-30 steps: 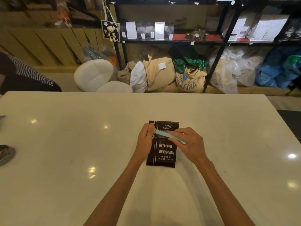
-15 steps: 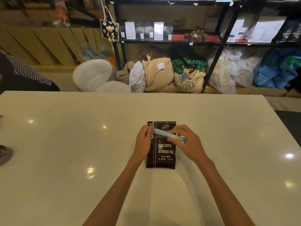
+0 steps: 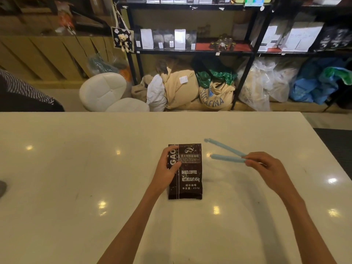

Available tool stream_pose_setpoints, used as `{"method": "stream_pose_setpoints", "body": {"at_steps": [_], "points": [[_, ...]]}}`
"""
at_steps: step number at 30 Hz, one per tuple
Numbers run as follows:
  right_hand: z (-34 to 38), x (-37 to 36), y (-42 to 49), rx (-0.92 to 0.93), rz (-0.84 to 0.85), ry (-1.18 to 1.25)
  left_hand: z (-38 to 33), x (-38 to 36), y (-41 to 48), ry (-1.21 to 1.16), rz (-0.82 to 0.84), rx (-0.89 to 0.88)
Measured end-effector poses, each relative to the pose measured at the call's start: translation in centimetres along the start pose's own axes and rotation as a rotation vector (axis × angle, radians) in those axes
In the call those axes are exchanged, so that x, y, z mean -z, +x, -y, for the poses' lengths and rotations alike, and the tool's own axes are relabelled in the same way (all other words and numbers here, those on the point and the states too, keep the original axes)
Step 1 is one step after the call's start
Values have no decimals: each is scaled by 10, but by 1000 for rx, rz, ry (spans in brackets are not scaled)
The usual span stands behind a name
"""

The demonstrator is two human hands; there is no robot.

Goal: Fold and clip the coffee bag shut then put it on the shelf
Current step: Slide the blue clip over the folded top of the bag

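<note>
- Flat on the white table (image 3: 76, 168), just in front of the person: dark coffee bag (image 3: 187, 174), label up, top edge away from the camera.
- Left hand (image 3: 167, 166) curled over the bag's upper left edge, thumb on the front, gripping it.
- Right hand (image 3: 266, 166) off to the bag's right, above the table, fingertips pinched on the hinge end of a pale blue clip (image 3: 225, 153).
- Clip arms spread in a V, tips pointing toward the bag, not touching it.
- Black shelf (image 3: 190, 51) beyond the table holds other bags.
</note>
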State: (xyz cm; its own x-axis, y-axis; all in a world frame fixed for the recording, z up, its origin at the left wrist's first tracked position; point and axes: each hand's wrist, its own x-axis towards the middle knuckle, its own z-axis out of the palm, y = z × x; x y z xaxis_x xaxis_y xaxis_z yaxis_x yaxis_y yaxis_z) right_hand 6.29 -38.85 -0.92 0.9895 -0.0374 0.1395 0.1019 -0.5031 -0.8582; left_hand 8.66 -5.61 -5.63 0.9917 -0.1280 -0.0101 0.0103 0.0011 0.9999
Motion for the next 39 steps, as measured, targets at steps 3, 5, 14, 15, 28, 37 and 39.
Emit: {"method": "stream_pose_setpoints", "body": {"at_steps": [3,5,14,15,28,37,39], "points": [[-10,9,12,-100,-7,-23,-2,-2,0,-104,-7,37],[-8,-4,22,-129,35,-5,-2,-5,1,-159,-16,62],[27,-88,46,-81,165,115,4,-15,2,-292,-138,143],[29,-92,47,-80,155,126,4,-15,2,-308,-140,148],[31,-109,45,-160,88,226,2,-18,7,-367,-203,242],[25,-119,42,-175,40,284,2,-18,6,-387,-197,230],[24,-119,42,-183,33,292,3,-19,6,-389,-200,234]]}}
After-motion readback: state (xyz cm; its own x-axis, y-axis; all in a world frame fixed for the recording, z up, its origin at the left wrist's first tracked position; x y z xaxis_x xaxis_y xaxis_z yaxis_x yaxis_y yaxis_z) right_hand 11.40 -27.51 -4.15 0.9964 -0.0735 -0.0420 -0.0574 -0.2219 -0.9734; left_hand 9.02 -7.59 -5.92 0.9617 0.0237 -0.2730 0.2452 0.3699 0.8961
